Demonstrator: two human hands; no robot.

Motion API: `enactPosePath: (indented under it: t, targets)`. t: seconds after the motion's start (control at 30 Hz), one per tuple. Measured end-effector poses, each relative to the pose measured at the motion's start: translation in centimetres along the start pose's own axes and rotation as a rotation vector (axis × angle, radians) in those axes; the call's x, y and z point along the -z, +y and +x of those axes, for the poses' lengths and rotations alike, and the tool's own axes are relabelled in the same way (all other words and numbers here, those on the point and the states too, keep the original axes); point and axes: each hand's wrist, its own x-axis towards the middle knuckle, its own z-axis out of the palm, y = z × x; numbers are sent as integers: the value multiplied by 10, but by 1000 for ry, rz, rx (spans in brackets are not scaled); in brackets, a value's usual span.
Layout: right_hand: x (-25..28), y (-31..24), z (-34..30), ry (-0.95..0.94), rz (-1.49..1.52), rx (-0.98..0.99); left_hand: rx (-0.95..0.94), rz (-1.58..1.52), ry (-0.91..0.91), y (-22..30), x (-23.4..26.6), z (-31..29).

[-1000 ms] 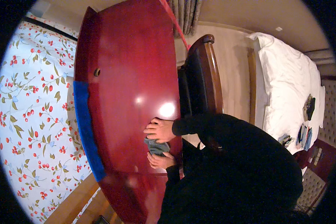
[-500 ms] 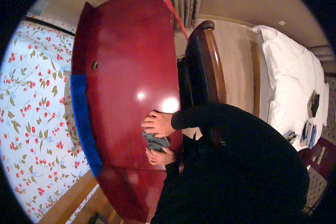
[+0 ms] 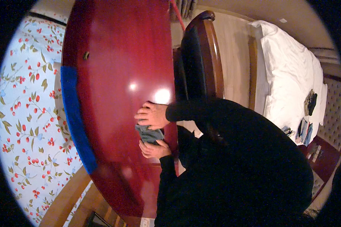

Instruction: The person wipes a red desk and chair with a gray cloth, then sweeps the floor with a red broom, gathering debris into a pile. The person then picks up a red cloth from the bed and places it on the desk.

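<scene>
The folded grey cloth [image 3: 150, 134] lies on the red surface [image 3: 121, 56], between the right hand [image 3: 152, 115] and the left hand [image 3: 154, 149]. Both touch it; whether either grip is closed cannot be told. Likely light, soft and limp: support opposite ends.

Glares in two white spots off the glossy red tabletop [image 3: 113, 113]; bends outer edges, blackens corners, speckles black clothing [image 3: 242, 162].

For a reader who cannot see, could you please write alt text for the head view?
The right hand and left hand touch opposite ends of a grey cloth on a shiny red table. A dark chair stands beside it.
</scene>
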Motion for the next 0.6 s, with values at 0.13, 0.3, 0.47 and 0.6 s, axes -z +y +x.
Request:
enactPosePath:
  t: [0.13, 0.3, 0.47, 0.6]
  targets:
    - [-1, 0, 0, -10, 2, 0, 2, 6, -7, 1, 1, -1]
    - [0, 0, 2, 2, 3, -19, 8, -9, -19, 0, -1, 0]
    - [2, -1, 2, -18, 9, -20, 13, -2, 23, 1, -1, 0]
    - [4, -1, 3, -56, -22, -17, 42, -41, -37, 1, 3, 1]
